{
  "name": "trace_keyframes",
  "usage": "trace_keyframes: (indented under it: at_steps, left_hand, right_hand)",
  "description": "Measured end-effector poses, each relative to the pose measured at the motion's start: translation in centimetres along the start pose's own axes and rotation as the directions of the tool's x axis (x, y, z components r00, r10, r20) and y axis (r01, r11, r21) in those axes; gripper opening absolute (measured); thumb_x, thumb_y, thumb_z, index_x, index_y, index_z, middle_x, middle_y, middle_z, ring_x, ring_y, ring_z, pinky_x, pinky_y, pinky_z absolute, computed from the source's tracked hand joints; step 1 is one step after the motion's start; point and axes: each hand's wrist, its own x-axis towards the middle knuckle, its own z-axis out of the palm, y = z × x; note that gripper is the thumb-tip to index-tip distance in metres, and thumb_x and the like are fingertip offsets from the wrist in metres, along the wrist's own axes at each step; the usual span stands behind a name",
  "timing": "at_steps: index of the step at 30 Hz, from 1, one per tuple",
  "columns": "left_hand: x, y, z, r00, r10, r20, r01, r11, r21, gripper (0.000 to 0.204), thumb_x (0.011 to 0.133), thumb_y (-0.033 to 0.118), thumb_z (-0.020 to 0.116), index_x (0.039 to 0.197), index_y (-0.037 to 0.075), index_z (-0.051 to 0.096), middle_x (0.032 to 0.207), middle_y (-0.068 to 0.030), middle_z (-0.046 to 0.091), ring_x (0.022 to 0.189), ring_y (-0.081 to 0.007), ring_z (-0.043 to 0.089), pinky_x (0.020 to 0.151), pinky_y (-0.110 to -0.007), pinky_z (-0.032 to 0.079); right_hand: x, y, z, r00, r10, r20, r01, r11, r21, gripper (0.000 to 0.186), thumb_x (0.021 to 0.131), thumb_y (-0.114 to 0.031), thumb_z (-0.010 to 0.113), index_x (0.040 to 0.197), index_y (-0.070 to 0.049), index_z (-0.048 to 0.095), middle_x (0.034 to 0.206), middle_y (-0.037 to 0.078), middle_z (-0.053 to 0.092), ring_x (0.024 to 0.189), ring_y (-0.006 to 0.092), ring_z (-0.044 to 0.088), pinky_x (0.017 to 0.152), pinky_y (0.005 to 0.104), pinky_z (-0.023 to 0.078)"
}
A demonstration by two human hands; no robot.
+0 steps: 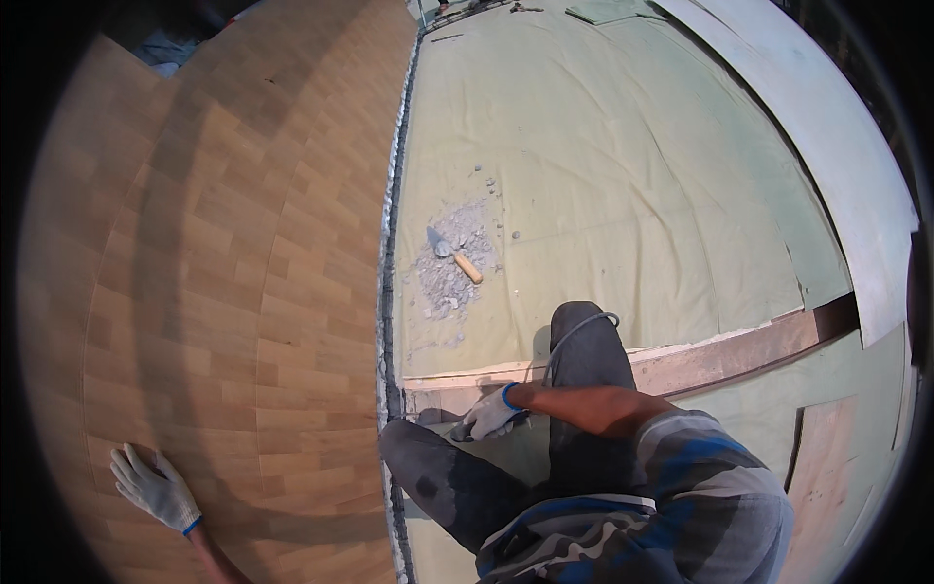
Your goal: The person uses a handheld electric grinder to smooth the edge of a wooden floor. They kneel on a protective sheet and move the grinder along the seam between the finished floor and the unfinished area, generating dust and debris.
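Knit-gloved left hand point(158, 492) spreads open left of the ragged seam point(387, 311); right hand point(488, 414) grips a dark tool point(521, 419) right of it.

A tan-brown wood-patterned floor covering point(321, 243) lies flat under the left grip point(156, 489), its staggered plank blocks running in lighter and darker tones. Thin seams cross it lengthwise, a broad curved shadow falls over it, and its right edge runs along a narrow dark joint point(387, 292). Beside that joint, the right grip point(486, 417) closes around a dark tool point(457, 434), held low between the knees; the glove hides most of it, so its kind and exact tilt cannot be told. A grey cable point(605, 314) loops over the right knee, down toward the tool.
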Motion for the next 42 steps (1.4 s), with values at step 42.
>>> trace_keyframes:
  at_steps: [42]
  left_hand:
    - [3.5, 4.6, -4.3, 0.844, -0.192, 0.501, -0.044, 0.906, 0.422, 0.077, 0.115, 0.059, 0.042, 0.173, 0.009, 0.032, 0.178, -0.0256, 0.027, 0.163, -0.047, 0.027, 0.129, -0.064, 0.025]
  right_hand:
    - [-0.3, 1.1, -4.3, 0.981, -0.177, -0.084, 0.114, 0.865, -0.488, 0.066, 0.094, -0.06, 0.072, 0.129, -0.005, 0.08, 0.121, 0.017, 0.079, 0.11, 0.0347, 0.074, 0.093, 0.0494, 0.055]
